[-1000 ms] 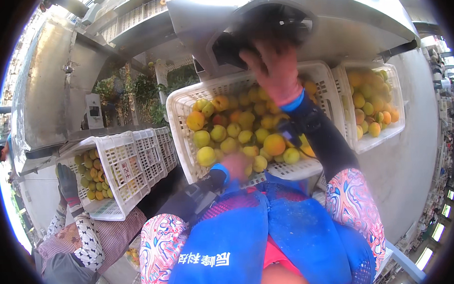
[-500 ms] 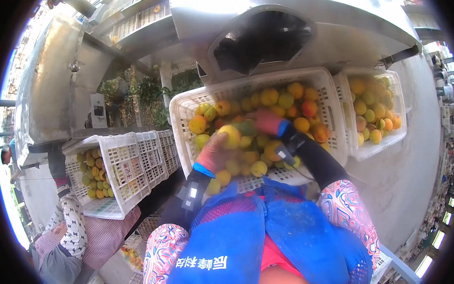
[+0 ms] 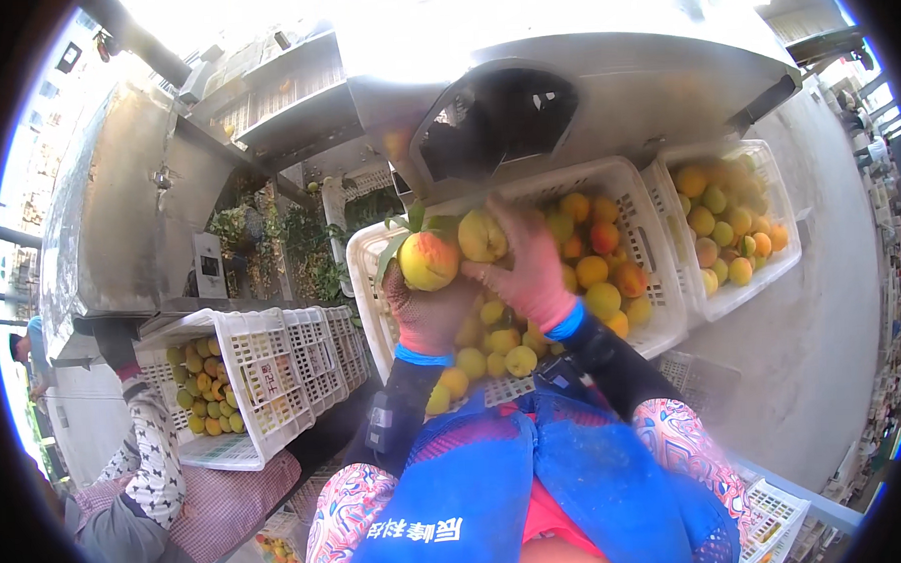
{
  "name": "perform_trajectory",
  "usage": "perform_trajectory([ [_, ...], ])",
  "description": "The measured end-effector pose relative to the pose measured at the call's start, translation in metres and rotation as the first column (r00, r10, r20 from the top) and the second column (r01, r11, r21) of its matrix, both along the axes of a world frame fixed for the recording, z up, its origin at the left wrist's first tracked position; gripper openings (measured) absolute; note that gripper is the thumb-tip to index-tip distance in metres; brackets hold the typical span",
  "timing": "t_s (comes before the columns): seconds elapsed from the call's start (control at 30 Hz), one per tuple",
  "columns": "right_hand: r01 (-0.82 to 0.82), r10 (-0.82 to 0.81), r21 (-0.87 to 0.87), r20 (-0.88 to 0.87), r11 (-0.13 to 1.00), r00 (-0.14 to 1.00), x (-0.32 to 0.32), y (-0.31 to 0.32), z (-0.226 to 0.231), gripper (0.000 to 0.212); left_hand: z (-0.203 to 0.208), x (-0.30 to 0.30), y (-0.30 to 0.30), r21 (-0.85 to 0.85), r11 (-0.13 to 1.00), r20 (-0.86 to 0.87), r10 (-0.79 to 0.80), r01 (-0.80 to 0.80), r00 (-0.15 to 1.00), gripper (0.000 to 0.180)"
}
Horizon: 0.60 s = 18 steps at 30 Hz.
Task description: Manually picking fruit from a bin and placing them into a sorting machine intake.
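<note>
A metal machine (image 3: 652, 86) with a dark opening stands just beyond the middle crate (image 3: 669, 286), and a metal cabinet (image 3: 111, 219) lies beyond that crate to its left. On the near side of the middle crate is the wearer's blue apron (image 3: 448, 480); well to its left a co-worker (image 3: 155, 490) in patterned sleeves bends near a row of white crates (image 3: 265, 377). The middle crate itself is white, slotted and well filled with round fruit (image 3: 603, 299) in yellow, green and orange. Just beside it on the right is a smaller-looking white crate (image 3: 749, 296), also with fruit.

Both hands are above the left part of the middle crate. The left hand (image 3: 432, 317) is curled beneath a red-and-yellow fruit (image 3: 428, 262), holding it. The right hand (image 3: 529, 269), thumb and fingers apart, seems to grip a yellow-green fruit (image 3: 482, 236), though blur softens its fingertips. Green leaves (image 3: 390, 254) show beside the red-and-yellow fruit.
</note>
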State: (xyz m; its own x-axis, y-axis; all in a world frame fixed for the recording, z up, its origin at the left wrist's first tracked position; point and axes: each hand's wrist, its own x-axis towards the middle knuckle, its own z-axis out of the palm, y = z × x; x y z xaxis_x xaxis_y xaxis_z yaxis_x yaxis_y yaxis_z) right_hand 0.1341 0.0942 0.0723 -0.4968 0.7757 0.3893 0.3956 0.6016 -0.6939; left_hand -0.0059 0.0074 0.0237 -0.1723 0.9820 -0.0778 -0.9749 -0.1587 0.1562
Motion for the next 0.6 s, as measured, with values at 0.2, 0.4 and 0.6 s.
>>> perform_trajectory([
  [0.2,0.173,-0.165,0.275,-0.053,0.946,0.985,-0.025,0.058,0.009,0.064,-0.002,-0.005,-0.002,-0.007,0.996,0.224,-0.083,0.087,0.971,0.075],
  [0.4,0.257,-0.36,0.494,0.124,0.831,0.925,-0.07,0.108,0.019,0.04,-0.003,-0.014,0.002,0.083,0.965,0.338,-0.261,0.248,0.904,0.064],
  [0.6,-0.436,0.446,0.133,-0.057,0.89,0.893,-0.031,0.024,0.01,0.073,0.005,-0.023,-0.005,-0.083,0.939,0.223,-0.309,0.334,0.925,0.071],
])
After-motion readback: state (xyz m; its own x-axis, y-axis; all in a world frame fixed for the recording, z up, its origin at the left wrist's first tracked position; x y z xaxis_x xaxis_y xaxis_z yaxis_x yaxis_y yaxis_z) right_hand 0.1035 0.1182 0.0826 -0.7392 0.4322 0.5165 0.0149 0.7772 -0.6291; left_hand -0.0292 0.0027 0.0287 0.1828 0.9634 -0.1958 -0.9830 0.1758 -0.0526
